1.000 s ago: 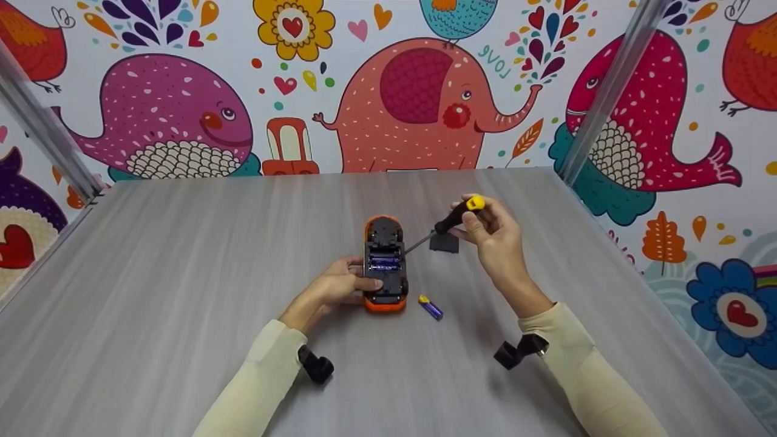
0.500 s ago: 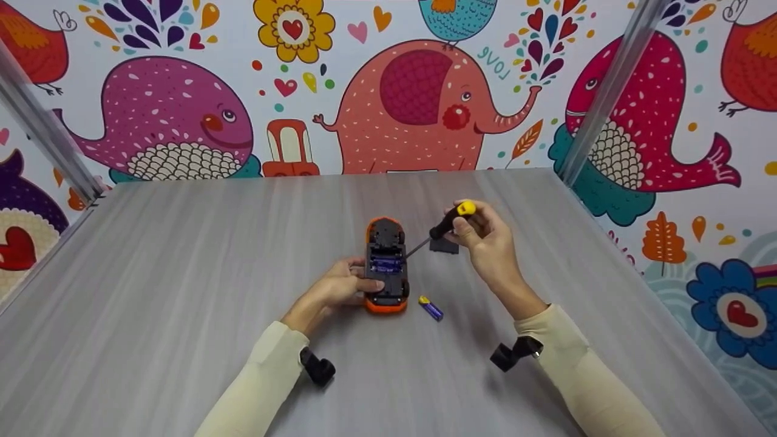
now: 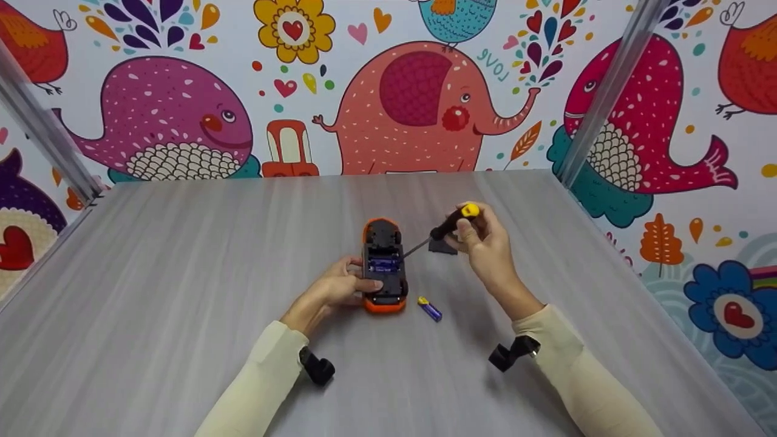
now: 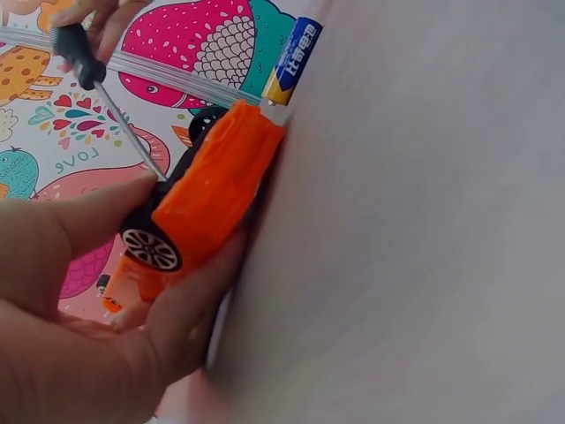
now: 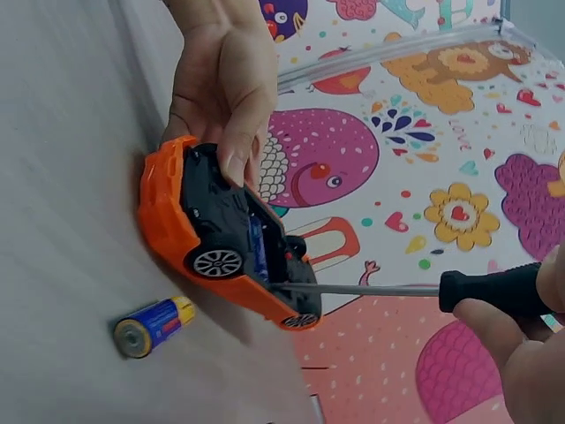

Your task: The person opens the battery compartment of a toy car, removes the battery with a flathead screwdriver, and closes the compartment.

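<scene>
While I watch from the head view, I log these:
Left hand (image 3: 340,288): fingers curled round the near end of the orange plastic toy car (image 3: 384,267), thumb on its black underside, pressing it to the grey wood-grain bench (image 3: 182,273).
Right hand (image 3: 488,246): fingers clenched on the black-handled screwdriver with a yellow cap (image 3: 452,223); its thin metal shaft slants down and left, tip at the car's open battery bay.
Car's look: upside down, black chassis up, orange body against the bench, a purple cell visible in the bay; a silver-spoked wheel (image 5: 217,262) shows in the right wrist view.
Car's axis: long axis runs away from me toward the cartoon-animal wall, at mid-bench.
Loose blue-and-yellow cylindrical battery (image 3: 430,308): lying on the bench just right of the car's near end, apart from it.
Small dark square piece (image 3: 443,246): on the bench beneath the screwdriver handle, beside my right hand.
</scene>
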The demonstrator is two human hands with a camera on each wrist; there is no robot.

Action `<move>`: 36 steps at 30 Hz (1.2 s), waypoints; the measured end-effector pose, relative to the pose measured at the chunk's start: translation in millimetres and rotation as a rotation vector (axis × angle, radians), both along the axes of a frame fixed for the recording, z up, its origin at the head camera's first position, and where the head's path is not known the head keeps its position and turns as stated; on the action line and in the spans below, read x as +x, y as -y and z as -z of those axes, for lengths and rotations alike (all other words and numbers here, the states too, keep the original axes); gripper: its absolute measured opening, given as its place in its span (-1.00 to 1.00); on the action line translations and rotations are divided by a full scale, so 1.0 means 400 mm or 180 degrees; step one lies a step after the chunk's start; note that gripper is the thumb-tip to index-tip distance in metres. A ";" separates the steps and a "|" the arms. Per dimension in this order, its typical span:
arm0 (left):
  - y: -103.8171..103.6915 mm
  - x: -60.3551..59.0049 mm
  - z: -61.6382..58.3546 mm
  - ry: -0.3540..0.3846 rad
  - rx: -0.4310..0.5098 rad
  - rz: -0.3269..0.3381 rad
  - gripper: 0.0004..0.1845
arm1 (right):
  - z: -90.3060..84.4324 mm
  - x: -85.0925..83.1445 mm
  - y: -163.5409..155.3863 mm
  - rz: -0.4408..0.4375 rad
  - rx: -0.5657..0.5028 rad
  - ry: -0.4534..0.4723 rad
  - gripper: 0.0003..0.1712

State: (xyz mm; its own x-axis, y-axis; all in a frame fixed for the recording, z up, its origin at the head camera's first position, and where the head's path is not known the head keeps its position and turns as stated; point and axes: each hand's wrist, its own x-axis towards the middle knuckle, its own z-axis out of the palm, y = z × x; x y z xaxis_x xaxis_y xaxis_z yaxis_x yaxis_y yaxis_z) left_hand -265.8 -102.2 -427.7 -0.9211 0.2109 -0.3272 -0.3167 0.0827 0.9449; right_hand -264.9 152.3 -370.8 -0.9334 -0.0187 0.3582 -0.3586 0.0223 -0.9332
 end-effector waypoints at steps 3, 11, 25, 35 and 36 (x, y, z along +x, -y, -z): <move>0.000 0.001 -0.002 0.0010 -0.0030 0.0000 -0.41 | 0.018 -0.012 -0.019 0.0042 -0.0221 0.0236 -0.67; -0.003 0.003 0.001 0.0054 0.0111 -0.0041 -0.42 | 0.081 -0.065 -0.074 0.0028 -0.0763 0.0811 -0.62; -0.002 0.000 -0.001 0.0149 0.0238 0.0025 -0.33 | 0.053 -0.067 -0.097 -0.0120 -0.0937 0.0929 -0.63; -0.003 0.001 -0.005 0.0171 0.0195 -0.0005 -0.30 | 0.006 -0.032 -0.083 -0.0103 -0.0377 0.0503 -0.63; -0.003 0.001 -0.005 0.0170 0.0192 -0.0005 -0.31 | 0.007 -0.030 -0.080 -0.0090 -0.0352 0.0498 -0.62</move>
